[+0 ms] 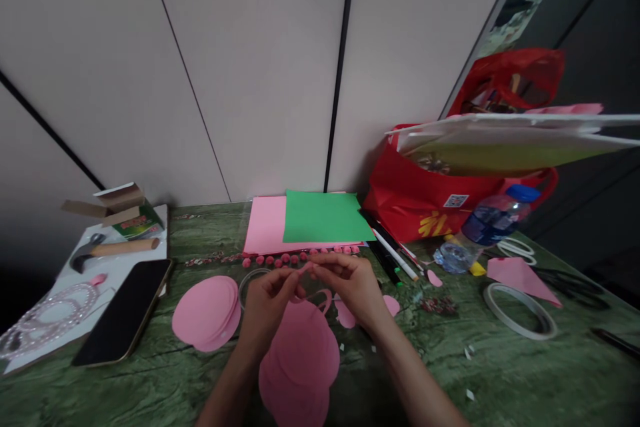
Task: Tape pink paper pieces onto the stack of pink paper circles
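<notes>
Between my two hands is a narrow pink paper strip (306, 269), pinched at the fingertips of my left hand (271, 300) and my right hand (353, 285). A thin curl of pink paper (326, 301) shows just below the fingers. Under and in front of my hands lies a pile of overlapping pink paper circles (300, 360). Another stack of pink circles (206, 310) is left of my left hand. Small pink paper pieces (345, 313) lie partly hidden by my right wrist. Beyond my fingertips runs a row of small pink balls (277, 260).
Green paper (325, 217) and pink paper (265, 220) lie by the wall. At left are a phone (127, 310), hammer (115, 249), opened box (131, 213) and beads (55, 317). At right are pens (395, 253), a red bag (425, 193), water bottle (480, 230) and tape roll (520, 313).
</notes>
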The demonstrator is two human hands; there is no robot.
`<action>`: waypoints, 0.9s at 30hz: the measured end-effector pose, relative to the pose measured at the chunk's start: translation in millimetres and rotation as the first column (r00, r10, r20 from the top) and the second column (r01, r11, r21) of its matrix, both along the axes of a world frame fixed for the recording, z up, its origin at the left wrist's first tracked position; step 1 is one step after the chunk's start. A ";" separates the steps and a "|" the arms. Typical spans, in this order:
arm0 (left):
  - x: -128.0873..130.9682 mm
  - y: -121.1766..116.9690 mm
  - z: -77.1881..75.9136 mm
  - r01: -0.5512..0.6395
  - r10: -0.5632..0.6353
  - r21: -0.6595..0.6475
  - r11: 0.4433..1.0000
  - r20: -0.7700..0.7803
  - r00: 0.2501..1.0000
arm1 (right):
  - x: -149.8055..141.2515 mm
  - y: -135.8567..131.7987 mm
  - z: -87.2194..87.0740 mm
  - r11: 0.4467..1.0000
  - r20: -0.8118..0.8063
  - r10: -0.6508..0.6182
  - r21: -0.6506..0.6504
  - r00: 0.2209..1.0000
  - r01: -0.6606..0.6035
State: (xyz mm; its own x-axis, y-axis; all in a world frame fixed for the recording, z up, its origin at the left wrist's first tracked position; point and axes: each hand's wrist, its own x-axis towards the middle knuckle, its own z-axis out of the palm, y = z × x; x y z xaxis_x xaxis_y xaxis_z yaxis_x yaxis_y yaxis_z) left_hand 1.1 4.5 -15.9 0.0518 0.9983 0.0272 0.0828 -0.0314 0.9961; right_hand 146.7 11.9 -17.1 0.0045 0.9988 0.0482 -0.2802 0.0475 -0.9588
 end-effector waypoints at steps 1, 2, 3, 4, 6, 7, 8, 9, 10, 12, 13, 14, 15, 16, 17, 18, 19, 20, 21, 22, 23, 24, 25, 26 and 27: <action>0.1 -0.1 0.1 0.002 -0.002 0.001 1.000 -0.001 1.000 | 0.0 0.0 -0.2 1.000 0.004 0.000 0.002 1.000 0.000; 0.1 -0.2 0.3 0.004 -0.004 0.004 1.000 -0.003 1.000 | 0.0 0.0 -0.4 1.000 0.006 -0.002 0.004 1.000 0.002; 0.2 -0.3 0.5 0.008 -0.008 0.008 1.000 -0.006 1.000 | -0.1 0.1 -0.7 1.000 0.005 -0.004 0.005 1.000 0.004; 0.3 -0.5 0.8 0.014 -0.014 0.013 1.000 -0.013 1.000 | -0.2 0.1 -0.9 1.000 0.001 -0.009 0.006 1.000 0.009; 0.5 -1.1 1.6 0.031 -0.030 0.020 0.999 -0.033 0.999 | -0.4 0.3 -1.4 1.000 -0.011 -0.022 0.017 1.000 0.022; 0.6 -1.3 2.1 0.037 -0.036 0.022 0.999 -0.043 0.998 | -0.4 0.3 -1.7 0.999 -0.014 -0.026 0.023 1.000 0.027; 0.7 -1.6 2.5 0.043 -0.042 0.024 0.999 -0.051 0.998 | -0.4 0.4 -1.9 0.999 -0.013 -0.029 0.029 0.999 0.030; 0.7 -1.8 2.8 0.049 -0.047 0.026 0.998 -0.059 0.997 | -0.3 0.4 -2.1 0.999 -0.007 -0.030 0.034 1.000 0.030; 0.7 -2.0 3.0 0.053 -0.051 0.029 0.998 -0.065 0.997 | -0.1 0.3 -2.1 0.999 0.000 -0.031 0.035 1.000 0.031; 0.5 -2.1 2.8 0.057 -0.054 0.034 0.998 -0.079 0.995 | 0.4 0.2 -1.8 0.999 0.008 -0.036 0.032 0.999 0.036; 0.3 -2.0 2.5 0.059 -0.055 0.037 0.998 -0.087 0.995 | 0.5 0.2 -1.4 0.999 0.006 -0.041 0.027 0.999 0.041; 0.1 -1.9 2.1 0.060 -0.056 0.041 0.997 -0.094 0.994 | 0.6 0.0 -0.7 0.999 0.002 -0.046 0.019 0.999 0.046; -0.1 -1.8 1.8 0.058 -0.053 0.044 0.997 -0.097 0.994 | 0.6 -0.1 0.1 0.999 0.000 -0.049 0.010 0.999 0.049; -0.3 -1.6 1.5 0.055 -0.050 0.045 0.997 -0.094 0.994 | 0.4 -0.3 1.0 0.999 -0.002 -0.050 0.003 0.999 0.050; -0.5 -1.5 1.5 0.047 -0.043 0.046 0.998 -0.086 0.995 | 0.2 -0.6 2.0 0.999 -0.001 -0.048 -0.002 0.999 0.048; -0.7 -1.4 1.6 0.035 -0.032 0.046 0.998 -0.075 0.997 | -0.1 -0.8 3.0 0.999 0.003 -0.041 -0.004 0.999 0.041; -0.9 -1.3 1.9 0.021 -0.018 0.043 0.999 -0.066 0.998 | -0.3 -1.0 3.8 0.999 0.010 -0.032 -0.003 0.999 0.032; -1.0 -1.3 2.2 0.009 -0.007 0.037 0.999 -0.059 0.998 | -0.5 -1.2 4.5 1.000 0.019 -0.020 -0.001 1.000 0.020; -1.1 -1.2 2.6 0.003 -0.001 0.032 0.999 -0.055 0.998 | -0.5 -1.3 4.8 1.000 0.029 -0.011 0.002 1.000 0.011; -1.2 -1.2 2.7 0.004 -0.002 0.029 1.000 -0.052 0.999 | -0.5 -1.4 4.9 1.000 0.039 -0.006 0.005 0.999 0.006; -1.2 -1.1 2.7 0.010 -0.008 0.030 1.000 -0.050 0.999 | -0.4 -1.4 4.8 1.000 0.048 -0.003 0.007 0.999 0.003; -1.3 -1.0 2.4 0.019 -0.018 0.033 0.999 -0.046 0.999 | -0.3 -1.5 4.5 1.000 0.053 -0.005 0.010 0.999 0.005; -1.3 -0.9 1.9 0.027 -0.025 0.037 0.999 -0.041 0.999 | -0.3 -1.5 4.1 1.000 0.055 -0.009 0.012 0.998 0.009; -1.2 -0.7 1.4 0.032 -0.030 0.040 0.999 -0.037 0.999 | -0.2 -1.5 3.7 1.000 0.056 -0.014 0.014 0.998 0.013; -1.2 -0.6 0.9 0.034 -0.033 0.039 0.999 -0.032 0.999 | -0.3 -1.5 3.3 1.000 0.054 -0.020 0.015 0.998 0.019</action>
State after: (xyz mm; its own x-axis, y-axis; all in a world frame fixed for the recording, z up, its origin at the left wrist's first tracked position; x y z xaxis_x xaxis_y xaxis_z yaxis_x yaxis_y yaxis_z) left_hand -0.1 3.8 -15.0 0.0865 0.9941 0.0648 0.1125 -0.0744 0.9909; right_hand 146.4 10.4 -13.8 0.0209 0.9978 0.0629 -0.2267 0.0660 -0.9717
